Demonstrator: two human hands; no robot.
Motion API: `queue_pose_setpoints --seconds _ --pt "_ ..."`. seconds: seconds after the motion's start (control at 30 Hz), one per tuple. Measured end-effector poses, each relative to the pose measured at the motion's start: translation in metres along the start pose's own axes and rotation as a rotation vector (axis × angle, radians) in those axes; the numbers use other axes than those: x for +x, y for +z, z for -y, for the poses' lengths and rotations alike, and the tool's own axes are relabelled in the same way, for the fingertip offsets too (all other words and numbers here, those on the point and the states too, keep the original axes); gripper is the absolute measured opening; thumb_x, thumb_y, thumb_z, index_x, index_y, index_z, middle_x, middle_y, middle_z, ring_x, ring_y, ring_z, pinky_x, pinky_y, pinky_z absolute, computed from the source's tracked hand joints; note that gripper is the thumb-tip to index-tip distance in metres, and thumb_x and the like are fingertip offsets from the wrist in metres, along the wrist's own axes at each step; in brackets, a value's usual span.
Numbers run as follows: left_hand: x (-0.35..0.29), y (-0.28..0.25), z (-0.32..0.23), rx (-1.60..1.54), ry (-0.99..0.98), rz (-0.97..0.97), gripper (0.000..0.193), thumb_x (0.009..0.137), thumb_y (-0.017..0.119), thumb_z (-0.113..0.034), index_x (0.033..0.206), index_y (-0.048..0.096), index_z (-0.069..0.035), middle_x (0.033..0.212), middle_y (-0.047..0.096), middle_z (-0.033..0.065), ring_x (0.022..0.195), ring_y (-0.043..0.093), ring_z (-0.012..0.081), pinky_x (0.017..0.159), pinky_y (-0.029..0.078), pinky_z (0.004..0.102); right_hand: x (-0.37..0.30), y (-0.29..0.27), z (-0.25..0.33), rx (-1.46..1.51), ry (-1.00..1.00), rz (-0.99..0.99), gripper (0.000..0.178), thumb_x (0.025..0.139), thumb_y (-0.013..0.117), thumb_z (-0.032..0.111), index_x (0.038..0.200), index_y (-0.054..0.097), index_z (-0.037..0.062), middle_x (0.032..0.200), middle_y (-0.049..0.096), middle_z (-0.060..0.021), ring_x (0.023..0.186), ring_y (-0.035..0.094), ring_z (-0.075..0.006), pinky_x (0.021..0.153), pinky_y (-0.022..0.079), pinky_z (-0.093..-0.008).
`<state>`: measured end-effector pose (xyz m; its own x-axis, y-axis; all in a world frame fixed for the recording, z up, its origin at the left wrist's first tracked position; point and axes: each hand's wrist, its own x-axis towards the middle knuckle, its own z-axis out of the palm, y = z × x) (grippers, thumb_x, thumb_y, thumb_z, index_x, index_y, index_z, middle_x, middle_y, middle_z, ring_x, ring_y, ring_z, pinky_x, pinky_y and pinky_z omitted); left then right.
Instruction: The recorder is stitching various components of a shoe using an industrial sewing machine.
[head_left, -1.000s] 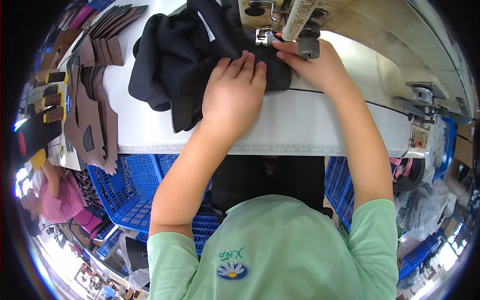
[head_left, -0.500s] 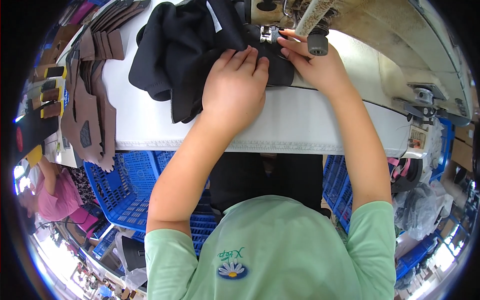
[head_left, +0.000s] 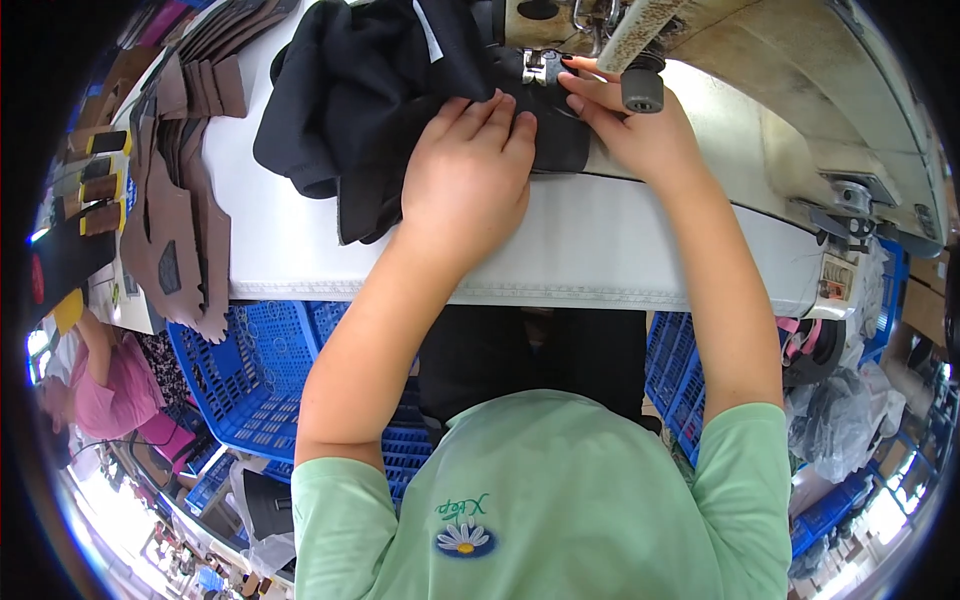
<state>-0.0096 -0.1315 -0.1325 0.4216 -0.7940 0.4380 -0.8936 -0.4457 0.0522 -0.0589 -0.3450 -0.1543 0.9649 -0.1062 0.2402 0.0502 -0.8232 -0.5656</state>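
Black fabric point(head_left: 340, 110) lies bunched on the white sewing table, with a flatter part running under the metal presser foot point(head_left: 535, 68) of a sewing machine. My left hand point(head_left: 470, 165) rests on this fabric just short of the foot, palm down, its fingers stretched forward and lying flat. To the right of the foot, my right hand point(head_left: 635, 115) touches the flat black part with spread fingertips. Its index finger and thumb are apart, close beside the foot. The grey round knob point(head_left: 642, 92) of the machine stands in front of part of that hand.
Brown cut pieces point(head_left: 165, 210) lie stacked at the table's left, near thread spools point(head_left: 100, 190). The machine body point(head_left: 840, 110) fills the upper right. Blue plastic baskets point(head_left: 235, 400) stand below the table edge. A person in pink point(head_left: 115, 390) is at far left.
The bunched fabric has shifted very slightly left. My right hand has moved a touch to the right; both hands otherwise keep their places on the fabric.
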Motion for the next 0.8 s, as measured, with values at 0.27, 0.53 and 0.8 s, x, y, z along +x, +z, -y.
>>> queue_pose_setpoints --seconds 0.27,0.53,0.8 --pt "-0.0013 -0.0001 0.0041 -0.063 -0.034 0.035 0.046 0.065 0.066 -0.007 0.111 0.071 -0.002 0.119 0.069 0.0165 0.119 0.061 0.0278 0.112 0.041 0.0446 0.0001 -0.0003 -0.0015 0.028 -0.006 -0.004 0.024 0.088 0.072 0.017 0.112 0.075 0.0157 0.122 0.070 -0.0017 0.099 0.070 -0.0184 0.086 0.054 -0.0295" --pt "-0.0012 0.0018 -0.0025 0.025 -0.025 0.042 0.045 0.067 0.066 -0.007 0.112 0.070 -0.002 0.119 0.068 0.0165 0.120 0.061 0.0280 0.112 0.040 0.0451 0.0006 0.0001 -0.0012 0.002 -0.008 -0.007 0.024 0.086 0.074 0.017 0.111 0.075 0.0160 0.118 0.072 -0.0026 0.092 0.071 -0.0179 0.082 0.054 -0.0289" --pt "0.0002 0.0007 -0.0011 0.000 -0.016 0.050 0.045 0.068 0.066 -0.007 0.113 0.070 -0.002 0.119 0.068 0.0167 0.120 0.060 0.0283 0.112 0.040 0.0445 -0.0006 0.0008 -0.0017 -0.050 -0.124 -0.088 0.024 0.086 0.074 0.017 0.109 0.075 0.0161 0.116 0.071 -0.0024 0.091 0.069 -0.0191 0.080 0.053 -0.0296"
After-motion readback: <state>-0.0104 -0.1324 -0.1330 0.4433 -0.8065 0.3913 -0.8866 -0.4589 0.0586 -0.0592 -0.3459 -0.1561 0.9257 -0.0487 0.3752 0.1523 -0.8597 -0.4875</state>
